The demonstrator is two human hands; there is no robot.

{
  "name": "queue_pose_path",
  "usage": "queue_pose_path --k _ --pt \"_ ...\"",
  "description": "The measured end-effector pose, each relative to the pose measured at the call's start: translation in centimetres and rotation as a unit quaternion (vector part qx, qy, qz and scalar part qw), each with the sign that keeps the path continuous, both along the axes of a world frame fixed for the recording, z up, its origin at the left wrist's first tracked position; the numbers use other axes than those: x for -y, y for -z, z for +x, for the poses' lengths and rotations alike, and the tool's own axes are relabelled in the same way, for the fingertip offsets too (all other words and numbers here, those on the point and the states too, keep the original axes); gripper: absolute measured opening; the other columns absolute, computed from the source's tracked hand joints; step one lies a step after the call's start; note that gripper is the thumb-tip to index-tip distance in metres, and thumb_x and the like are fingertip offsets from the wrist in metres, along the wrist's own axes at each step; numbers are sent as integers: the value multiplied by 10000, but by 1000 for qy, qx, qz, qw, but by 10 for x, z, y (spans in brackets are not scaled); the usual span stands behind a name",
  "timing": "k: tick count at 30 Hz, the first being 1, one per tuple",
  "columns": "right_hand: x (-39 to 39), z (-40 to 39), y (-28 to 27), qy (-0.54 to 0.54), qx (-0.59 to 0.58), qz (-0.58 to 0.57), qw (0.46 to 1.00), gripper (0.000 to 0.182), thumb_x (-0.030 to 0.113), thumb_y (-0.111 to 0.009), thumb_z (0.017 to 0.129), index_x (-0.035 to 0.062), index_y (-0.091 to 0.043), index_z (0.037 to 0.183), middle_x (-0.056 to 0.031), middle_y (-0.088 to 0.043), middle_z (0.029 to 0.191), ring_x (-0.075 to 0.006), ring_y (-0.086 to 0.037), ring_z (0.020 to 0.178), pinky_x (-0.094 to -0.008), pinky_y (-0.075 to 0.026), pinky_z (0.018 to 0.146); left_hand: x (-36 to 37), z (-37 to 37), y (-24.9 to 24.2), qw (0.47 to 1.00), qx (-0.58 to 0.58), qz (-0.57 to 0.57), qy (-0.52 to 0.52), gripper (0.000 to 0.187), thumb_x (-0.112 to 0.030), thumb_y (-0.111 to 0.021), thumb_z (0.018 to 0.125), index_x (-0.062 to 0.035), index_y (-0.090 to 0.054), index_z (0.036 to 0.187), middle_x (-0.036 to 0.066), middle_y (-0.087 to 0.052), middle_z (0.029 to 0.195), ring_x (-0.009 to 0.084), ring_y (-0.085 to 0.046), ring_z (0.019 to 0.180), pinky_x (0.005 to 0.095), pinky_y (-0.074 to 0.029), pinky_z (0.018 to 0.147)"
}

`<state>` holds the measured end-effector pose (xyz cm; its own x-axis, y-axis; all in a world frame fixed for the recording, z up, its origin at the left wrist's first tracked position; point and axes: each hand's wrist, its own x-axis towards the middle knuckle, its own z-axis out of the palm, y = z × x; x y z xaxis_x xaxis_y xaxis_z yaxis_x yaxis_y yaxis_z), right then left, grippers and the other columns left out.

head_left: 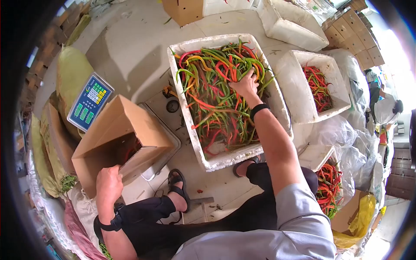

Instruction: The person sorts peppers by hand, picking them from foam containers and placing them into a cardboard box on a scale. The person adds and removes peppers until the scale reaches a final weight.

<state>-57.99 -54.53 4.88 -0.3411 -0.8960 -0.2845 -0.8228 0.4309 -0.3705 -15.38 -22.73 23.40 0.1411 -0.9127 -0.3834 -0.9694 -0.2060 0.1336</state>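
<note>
My left hand [109, 183] is closed on the near edge of an open cardboard box [149, 128], which stands tilted on a scale platform. A few red peppers lie inside the box, mostly in shadow. My right hand [247, 85] reaches into a large white foam box [174, 69] heaped with long red, green and orange peppers [212, 93]. Its fingers are spread over the peppers at the upper right of the heap, and part of them is hidden among the peppers.
The scale display [90, 102] stands behind the cardboard box. To the right are a smaller foam box [299, 102] with red peppers, plastic bags [342, 134] and more peppers [327, 186] low down. Sacks [71, 76] line the left side. An empty foam box [290, 30] is at the back.
</note>
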Motion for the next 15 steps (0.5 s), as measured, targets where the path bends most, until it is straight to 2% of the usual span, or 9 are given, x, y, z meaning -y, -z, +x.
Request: queue_pose_path --k 2,4,5,7,8,10,13,14,15 --pt "4 -1 13 7 15 -44 999 1320 382 -891 690 100 -10 1632 -219 -292 1596 -482 -427 1378 -481 -490 1065 3 -1 -2 1000 19 11 6 214 -37 -649 816 -6 -721 1016 271 -687 906 443 -672 913 511 -535 816" --pt "11 -9 12 16 36 -47 998 1316 360 -890 686 96 -14 1631 -221 -320 1573 -486 -460 1345 -480 -494 1058 9 -12 -5 998 -3 56 10 324 -72 -689 811 -14 -705 1130 250 -707 1014 420 -680 987 485 -544 855" --pt "12 -12 12 21 57 -43 997 1311 338 -890 683 92 -17 1630 -223 -348 1551 -491 -494 1313 -479 -498 1051 10 -15 -8 999 -4 53 8 324 -72 -689 811 -14 -705 1130 250 -707 1014 420 -680 987 485 -544 855" --pt "2 -6 5 5 33 -34 999 1283 299 -874 692 82 -24 1628 -228 -401 1493 -480 -552 1240 -477 -506 1032 10 -21 -14 994 -24 -93 51 457 -136 -743 815 -33 -658 1253 221 -704 1139 397 -677 1052 464 -543 893" --pt "-6 2 5 -11 -4 -44 999 1263 278 -861 704 80 -24 1628 -232 -415 1471 -465 -562 1226 -478 -510 1021 11 -25 -16 994 -28 -90 49 457 -136 -743 815 -33 -658 1253 221 -704 1139 397 -677 1052 464 -543 893" --pt "-24 15 -10 -54 -56 -53 996 1204 216 -825 742 70 -20 1626 -240 -438 1426 -434 -589 1187 -469 -528 983 16 -35 -20 980 -84 -179 24 526 -181 -773 825 -51 -616 1311 199 -695 1180 384 -673 1066 451 -542 899" --pt "-23 9 0 -42 -23 -76 996 1196 199 -819 754 65 -9 1624 -239 -445 1413 -438 -608 1154 -459 -536 969 17 -53 -25 958 -159 -232 62 484 -179 -765 847 -58 -620 1293 185 -706 1131 376 -682 1030 441 -548 884" --pt "-21 7 -3 -39 -6 -71 997 1172 218 -823 754 111 -55 1633 -238 -447 1413 -431 -625 1138 -462 -545 956 18 -59 -25 956 -166 -228 75 450 -168 -761 851 -57 -628 1267 177 -709 1109 373 -685 1014 431 -553 865" --pt "-20 6 -11 -41 -6 -76 996 1172 218 -823 754 111 -55 1633 -238 -447 1413 -431 -625 1138 -462 -545 956 17 -59 -20 954 -181 -223 84 435 -109 -749 854 -29 -641 1267 187 -710 1135 361 -696 1033 414 -553 893"
